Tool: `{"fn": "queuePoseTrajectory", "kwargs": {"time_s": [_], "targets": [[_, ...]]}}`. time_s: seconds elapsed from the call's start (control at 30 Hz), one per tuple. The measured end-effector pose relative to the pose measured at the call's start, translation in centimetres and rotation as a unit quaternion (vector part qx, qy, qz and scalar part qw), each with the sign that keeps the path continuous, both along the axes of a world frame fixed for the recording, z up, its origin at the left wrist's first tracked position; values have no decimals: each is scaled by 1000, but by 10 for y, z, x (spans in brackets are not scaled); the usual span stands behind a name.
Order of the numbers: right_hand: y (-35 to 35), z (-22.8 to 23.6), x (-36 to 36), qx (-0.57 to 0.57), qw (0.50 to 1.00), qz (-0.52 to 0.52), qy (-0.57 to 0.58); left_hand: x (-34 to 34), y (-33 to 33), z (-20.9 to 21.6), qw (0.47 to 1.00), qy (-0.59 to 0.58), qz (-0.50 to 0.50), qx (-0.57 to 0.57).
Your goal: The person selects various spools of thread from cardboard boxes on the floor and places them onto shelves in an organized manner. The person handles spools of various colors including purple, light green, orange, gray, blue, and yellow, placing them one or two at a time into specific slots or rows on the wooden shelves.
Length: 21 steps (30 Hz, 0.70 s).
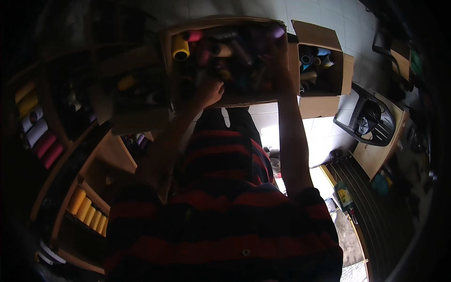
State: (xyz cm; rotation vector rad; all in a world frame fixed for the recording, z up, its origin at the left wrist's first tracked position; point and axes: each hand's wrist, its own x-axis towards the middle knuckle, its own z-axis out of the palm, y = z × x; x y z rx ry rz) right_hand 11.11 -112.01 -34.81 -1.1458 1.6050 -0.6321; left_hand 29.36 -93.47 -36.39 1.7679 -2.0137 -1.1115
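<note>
A large cardboard box (225,19) full of thread spools in many colours stands in front of me. My left hand (210,90) is inside its near edge, fingers curled inward. Whatever they hold, if anything, is too dark to make out. Just beyond them lie a small yellowish spool (224,74) and a beige spool (221,50). My right hand (278,63) reaches into the box's right side, its fingers lost in shadow. A purple spool (277,32) lies beyond it in the far right corner. Near the far left corner are a yellow spool (180,48) and a pink spool (193,35).
On the right, a smaller open carton (319,87) holds blue and white spools. Beyond it lies a black plastic chair (369,120). Shelves at the left carry rows of yellow spools (87,211) and magenta spools (47,145). Another dim carton (136,120) adjoins the big box's left side.
</note>
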Motion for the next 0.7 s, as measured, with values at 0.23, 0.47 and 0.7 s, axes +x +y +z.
{"fn": "queuePoseTrajectory", "kwargs": {"time_s": [0.23, 0.47, 0.7], "targets": [[54, -21, -23, -89, 995, 29, 29, 3, 14, -84, 946, -135, -185, -228], [92, 10, -3, -284, 913, 158, 247, -2, 0, -76, 948, -119, -213, -203], [112, 5, 9, -141, 964, 198, 107, -28, -14, -77, 987, -51, -128, 79]]}}
